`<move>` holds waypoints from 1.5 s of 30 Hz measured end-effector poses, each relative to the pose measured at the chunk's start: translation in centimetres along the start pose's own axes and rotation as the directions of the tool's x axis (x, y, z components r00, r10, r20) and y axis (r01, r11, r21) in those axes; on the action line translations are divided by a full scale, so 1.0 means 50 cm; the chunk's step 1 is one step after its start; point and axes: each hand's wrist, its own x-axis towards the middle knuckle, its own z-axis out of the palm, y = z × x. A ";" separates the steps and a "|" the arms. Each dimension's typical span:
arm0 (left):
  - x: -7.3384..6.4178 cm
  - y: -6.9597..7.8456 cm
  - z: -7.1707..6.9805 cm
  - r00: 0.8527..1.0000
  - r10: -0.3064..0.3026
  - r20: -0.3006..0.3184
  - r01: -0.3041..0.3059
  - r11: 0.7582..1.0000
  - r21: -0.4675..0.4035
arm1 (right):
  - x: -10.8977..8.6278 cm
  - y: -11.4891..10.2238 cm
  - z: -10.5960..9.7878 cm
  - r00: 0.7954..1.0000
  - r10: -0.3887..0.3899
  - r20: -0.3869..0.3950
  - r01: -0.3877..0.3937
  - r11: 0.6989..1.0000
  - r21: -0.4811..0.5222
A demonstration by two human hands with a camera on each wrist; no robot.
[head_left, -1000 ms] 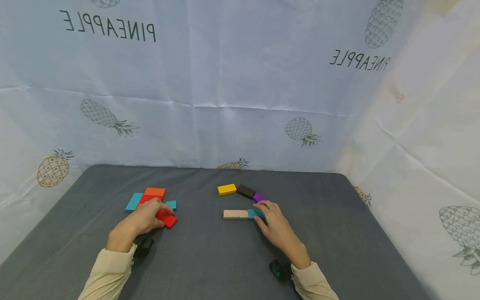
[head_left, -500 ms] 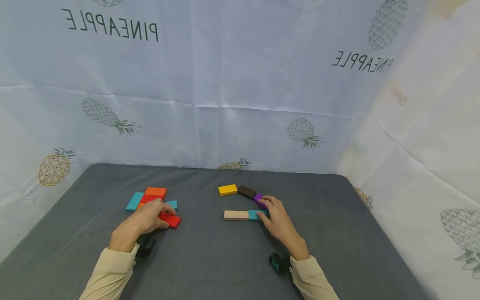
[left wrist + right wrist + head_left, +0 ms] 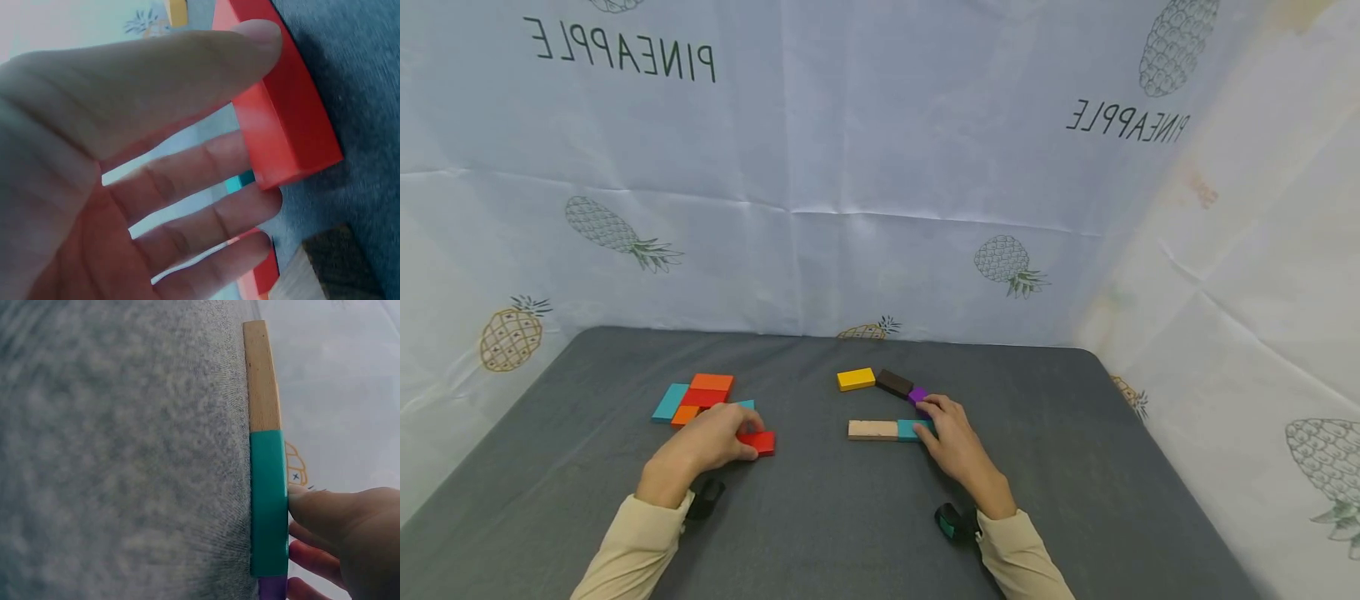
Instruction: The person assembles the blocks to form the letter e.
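The left hand (image 3: pixel 703 446) grips a red block (image 3: pixel 763 443) between thumb and fingers. In the left wrist view the thumb lies across one side of that red block (image 3: pixel 269 119), the fingers on the other side. To the right, the right hand (image 3: pixel 958 446) rests over a teal block (image 3: pixel 907 430) and a purple block (image 3: pixel 917 395). Its thumb touches the teal block's top edge; the other fingertips reach toward the purple block and are partly hidden. In the right wrist view the teal block (image 3: pixel 269 506) stands end to end with a natural wood block (image 3: pixel 262 375).
Beyond the left hand lie a teal block (image 3: pixel 670 403), an orange block (image 3: pixel 711 382) and another red block (image 3: pixel 703 398). A dark, wood-grained block (image 3: pixel 337 262) shows below the left hand. A yellow block (image 3: pixel 855 380) and a dark brown block (image 3: pixel 894 383) lead toward the purple one.
The left hand has slid the red block right, away from the cluster, turning it straighter. The right hand's fingers have shifted from the teal block toward the purple block, then stay there.
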 end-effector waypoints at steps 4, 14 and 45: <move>0.005 0.006 0.003 1.000 -0.003 -0.016 0.004 1.000 0.025 | 0.001 -0.001 0.000 1.000 0.011 0.005 -0.012 1.000 0.011; 0.029 0.026 0.018 0.996 0.024 -0.089 -0.020 0.999 0.039 | 0.001 0.005 0.000 1.000 0.028 0.010 -0.028 1.000 0.010; 0.134 0.083 0.056 0.972 0.003 -0.234 0.007 0.999 0.042 | -0.002 -0.004 -0.003 0.999 0.044 0.018 -0.044 0.999 0.029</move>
